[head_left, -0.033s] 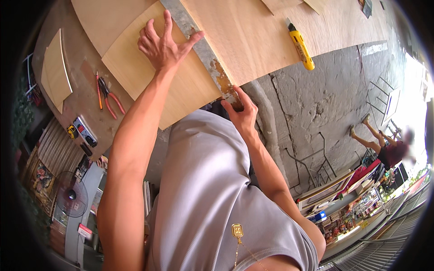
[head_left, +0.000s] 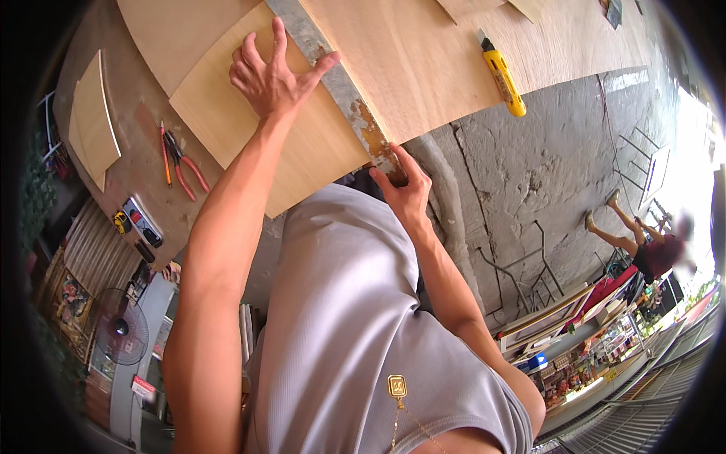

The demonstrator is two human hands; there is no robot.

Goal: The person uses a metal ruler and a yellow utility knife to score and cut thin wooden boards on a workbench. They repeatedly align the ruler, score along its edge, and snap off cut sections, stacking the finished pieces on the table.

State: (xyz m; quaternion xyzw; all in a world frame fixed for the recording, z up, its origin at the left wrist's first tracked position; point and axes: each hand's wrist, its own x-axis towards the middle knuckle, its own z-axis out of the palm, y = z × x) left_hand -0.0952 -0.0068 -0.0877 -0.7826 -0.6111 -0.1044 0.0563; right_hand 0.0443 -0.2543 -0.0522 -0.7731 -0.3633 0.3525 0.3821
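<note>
A flat metal straightedge [head_left: 349, 94], grey with worn rusty patches, lies across thin light plywood [head_left: 310, 163] and runs toward my body. My left hand [head_left: 274, 83] rests on the wood with its fingers spread, the thumb reaching onto the straightedge. At the near end, my right hand [head_left: 408, 189] grips the straightedge between thumb and forefinger, by the wood's edge. To the right of the straightedge spreads more plywood [head_left: 423, 68]. On it lies a yellow utility knife [head_left: 505, 82], its blade out and pointing away, its butt end at the sheet's near edge.
Left of the plywood, red-handled pliers [head_left: 184, 163] and a pencil [head_left: 165, 157] lie on the brown work surface [head_left: 136, 163]. A plywood offcut [head_left: 94, 125] sits farther left. A standing fan [head_left: 121, 327] is at lower left. Another person [head_left: 656, 253] is far off to the right.
</note>
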